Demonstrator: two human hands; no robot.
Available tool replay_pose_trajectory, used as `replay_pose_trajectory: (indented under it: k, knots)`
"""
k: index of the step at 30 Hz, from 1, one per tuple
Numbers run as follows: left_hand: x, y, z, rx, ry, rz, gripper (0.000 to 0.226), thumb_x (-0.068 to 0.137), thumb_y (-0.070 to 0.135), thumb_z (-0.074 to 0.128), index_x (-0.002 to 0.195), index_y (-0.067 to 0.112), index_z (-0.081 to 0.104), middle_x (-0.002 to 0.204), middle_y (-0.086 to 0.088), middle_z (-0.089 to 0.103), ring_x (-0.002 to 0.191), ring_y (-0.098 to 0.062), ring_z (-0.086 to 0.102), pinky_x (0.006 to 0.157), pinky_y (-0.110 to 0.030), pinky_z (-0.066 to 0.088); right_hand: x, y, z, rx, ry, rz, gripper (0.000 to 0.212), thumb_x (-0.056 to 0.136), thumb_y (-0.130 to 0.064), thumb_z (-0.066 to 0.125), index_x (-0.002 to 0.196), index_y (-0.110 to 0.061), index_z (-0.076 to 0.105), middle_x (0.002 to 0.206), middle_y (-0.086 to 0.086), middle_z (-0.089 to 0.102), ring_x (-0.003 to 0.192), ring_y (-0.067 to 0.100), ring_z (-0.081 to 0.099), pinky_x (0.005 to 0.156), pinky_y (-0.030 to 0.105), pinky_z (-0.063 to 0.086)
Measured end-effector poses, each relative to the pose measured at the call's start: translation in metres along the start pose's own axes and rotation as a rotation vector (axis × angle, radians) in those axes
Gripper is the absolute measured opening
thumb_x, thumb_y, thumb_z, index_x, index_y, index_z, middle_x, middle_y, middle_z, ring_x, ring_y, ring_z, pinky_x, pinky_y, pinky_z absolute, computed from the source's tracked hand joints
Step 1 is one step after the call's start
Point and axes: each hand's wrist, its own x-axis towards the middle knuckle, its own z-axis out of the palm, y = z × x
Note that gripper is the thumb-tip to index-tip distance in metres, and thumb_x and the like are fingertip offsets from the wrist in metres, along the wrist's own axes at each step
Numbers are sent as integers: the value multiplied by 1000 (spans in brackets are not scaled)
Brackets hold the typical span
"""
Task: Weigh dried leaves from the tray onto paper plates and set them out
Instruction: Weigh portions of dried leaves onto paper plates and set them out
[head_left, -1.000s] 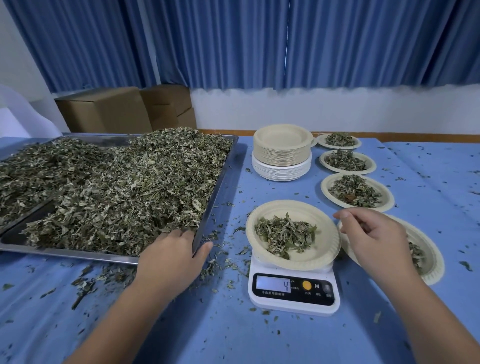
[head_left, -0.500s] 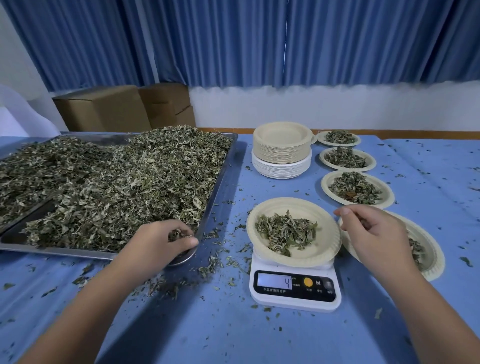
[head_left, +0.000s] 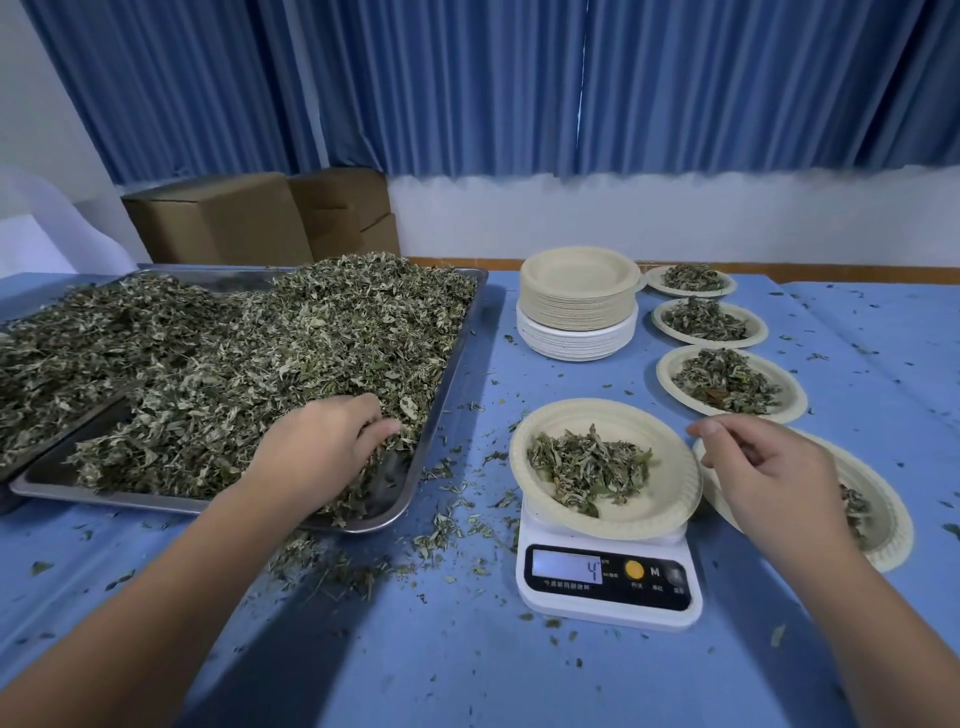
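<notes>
At the near right corner of the steel tray (head_left: 387, 493), digs the left grip (head_left: 322, 452) into the dried leaves (head_left: 260, 353), fingers curled round a clump and fingertips buried. Holds the right grip (head_left: 769, 467) slack, with nothing seen in it, just beside the paper plate (head_left: 665, 499) on the kitchen scale (head_left: 608, 577); cannot tell of any thumb contact with the rim. Reads 4 on the display, with a small heap on that plate. Risks shedding flakes across the gap to the scale, a stretch of table (head_left: 467, 675) already littered with scraps (head_left: 337, 566), through a loose hold on crumbly leaf. Risks overshooting the weight with too large a clump. Risks a false reading by leaning the right grip on the rim, or a tipped plate, given its overhang past the small scale.
</notes>
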Motion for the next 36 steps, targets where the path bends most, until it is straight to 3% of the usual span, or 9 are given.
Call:
replay_pose_trajectory:
  k: [5,11,16,21,25,27,31,36]
  knots:
    - [6,4,-4,-167,23,-26,31,92,50,50,74,24,49,61,5,51,47,-11,47,44,-25,32,0,0,0,20,0,-7,22,92,-20,59,78,-33,70,73,-19,66,70,6,60,59,16,41]
    - [21,31,-26,-208,103,48,30,90,49,53,73,24,51,63,6,53,53,-7,50,46,-21,31,1,0,0,33,-3,-30,22,91,-21,59,75,-32,68,70,-11,64,68,11,58,59,22,41]
    - [40,87,-39,-414,199,102,29,88,49,55,70,26,54,60,9,54,57,4,53,48,-9,37,2,0,-1,28,-9,-27,23,91,-21,59,76,-35,69,70,-17,66,66,5,59,56,13,40]
    - [61,138,-27,-536,176,149,31,91,44,59,74,19,55,59,2,57,49,-3,47,49,-17,37,2,0,-2,34,-7,-30,24,90,-24,58,73,-36,67,73,-16,67,70,5,62,60,15,42]
    - [67,160,-8,-819,70,64,30,93,44,57,81,18,58,55,-3,53,41,-8,43,43,-22,36,3,2,-3,43,4,-59,21,91,-24,59,78,-40,65,73,-17,67,71,6,64,62,20,44]
    - [66,164,3,-868,-1,52,28,97,43,51,83,21,63,68,-6,63,52,-13,53,50,-21,41,3,1,-3,48,7,-66,14,89,-32,55,83,-41,65,75,-19,67,71,4,63,62,20,45]
    - [61,162,19,-886,-167,71,30,101,41,41,103,27,67,100,13,69,90,-2,60,76,-12,42,4,1,-4,34,28,-83,18,87,-32,54,76,-32,69,70,-20,65,68,4,60,57,11,40]
    - [59,154,22,-900,-105,28,30,102,39,39,108,29,67,106,18,64,101,3,55,77,0,34,5,2,-6,20,17,-51,18,91,-17,60,82,-26,73,71,-22,64,66,3,58,57,11,38]
